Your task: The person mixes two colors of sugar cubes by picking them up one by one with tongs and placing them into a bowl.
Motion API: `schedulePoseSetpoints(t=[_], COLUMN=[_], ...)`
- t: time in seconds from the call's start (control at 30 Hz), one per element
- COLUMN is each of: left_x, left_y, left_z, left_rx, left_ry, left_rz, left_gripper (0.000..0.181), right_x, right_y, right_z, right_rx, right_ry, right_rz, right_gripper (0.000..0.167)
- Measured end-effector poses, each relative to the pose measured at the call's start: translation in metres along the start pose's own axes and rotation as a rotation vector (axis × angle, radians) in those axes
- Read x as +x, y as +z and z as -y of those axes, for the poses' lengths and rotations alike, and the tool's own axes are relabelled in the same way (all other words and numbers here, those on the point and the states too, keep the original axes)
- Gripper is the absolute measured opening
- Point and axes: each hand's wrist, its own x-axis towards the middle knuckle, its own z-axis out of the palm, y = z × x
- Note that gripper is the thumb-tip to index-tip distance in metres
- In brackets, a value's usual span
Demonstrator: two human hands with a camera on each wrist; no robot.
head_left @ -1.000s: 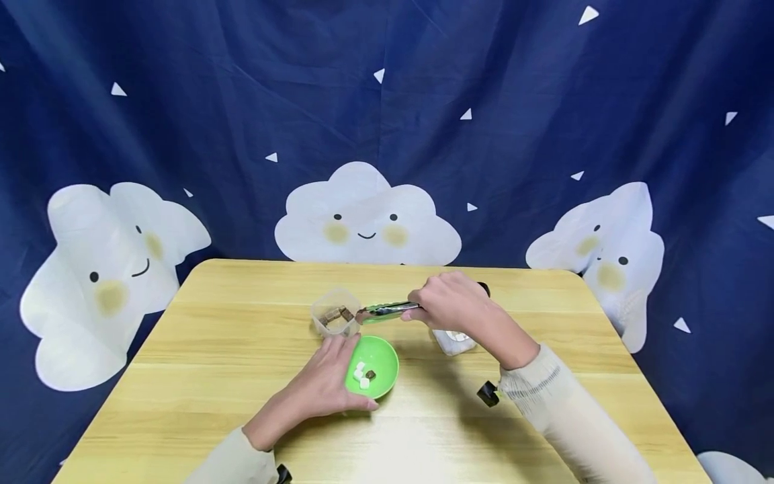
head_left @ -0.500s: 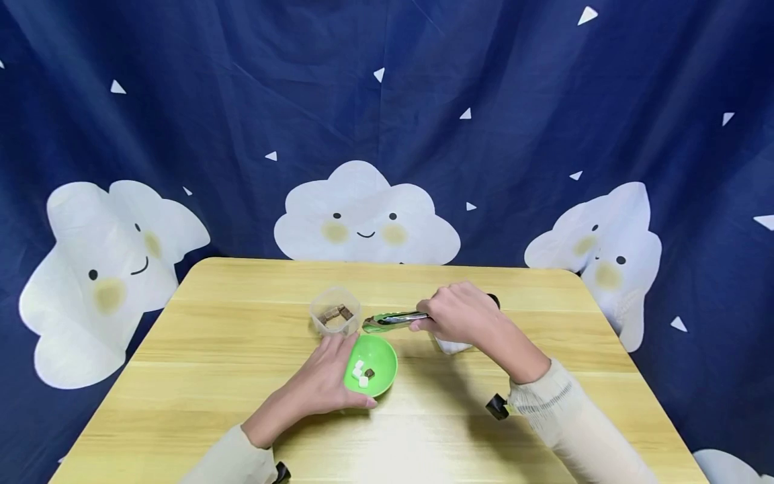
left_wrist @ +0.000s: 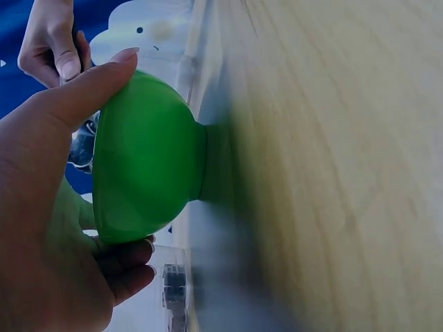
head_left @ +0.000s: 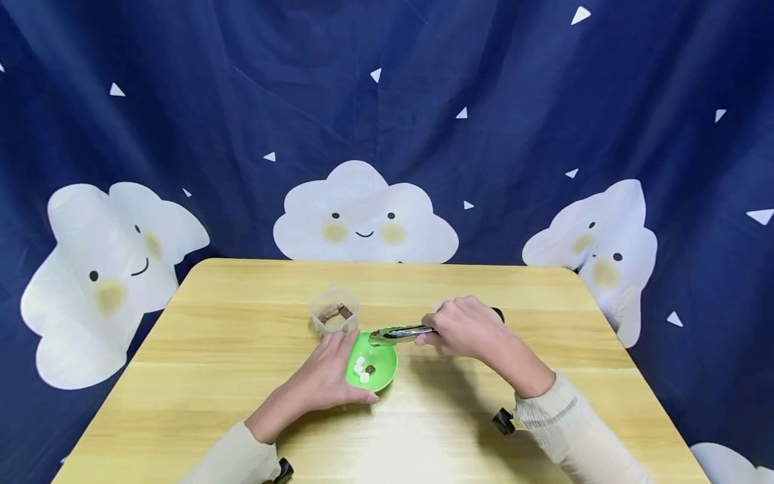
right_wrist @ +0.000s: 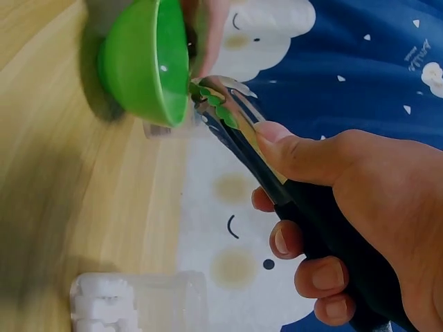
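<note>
My left hand point(head_left: 323, 380) grips the green bowl point(head_left: 383, 368) by its side, thumb at the near rim and fingers round the far side. Several white cubes point(head_left: 364, 378) and a brown cube point(head_left: 370, 369) lie in it. With curled fingers, my right hand point(head_left: 465, 327) holds metal tongs point(head_left: 406, 332) by their black handle point(right_wrist: 325, 228). The tongs' tips are over the bowl's far part, with a small brown spot at them. Whether the tips pinch a brown cube is too small to tell.
Behind the bowl stands a clear plastic container point(head_left: 334, 296) with several brown cubes point(head_left: 345, 312). A second clear container point(right_wrist: 166, 297) with white cubes shows in the right wrist view; my right hand mostly hides it in the head view. A blue cloud-print curtain point(head_left: 375, 121) hangs behind the wooden table point(head_left: 242, 289).
The tongs have moved from the brown-cube container to over the bowl, toward me and slightly right. My left hand still holds the bowl in nearly the same place.
</note>
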Motion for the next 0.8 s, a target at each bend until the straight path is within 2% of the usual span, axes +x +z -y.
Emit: schedulePoseSetpoints(t=[0.13, 0.43, 0.8], left_x=[0.0002, 0.0, 0.0013], left_y=[0.0, 0.0009, 0.002], left_z=[0.0005, 0.0, -0.0009], left_rx=[-0.004, -0.01, -0.016], left_ry=[0.0, -0.013, -0.025], left_rz=[-0.011, -0.009, 0.002], left_gripper=[0.133, 0.132, 0.135], right_x=[-0.0007, -0.0005, 0.0006], right_y=[0.002, 0.009, 0.0033], right_z=[0.0002, 0.0011, -0.0012], right_rx=[0.001, 0.01, 0.008], right_ry=[0.0, 0.007, 0.001], right_rz=[-0.007, 0.03, -0.047], right_gripper=[0.049, 0.047, 0.052])
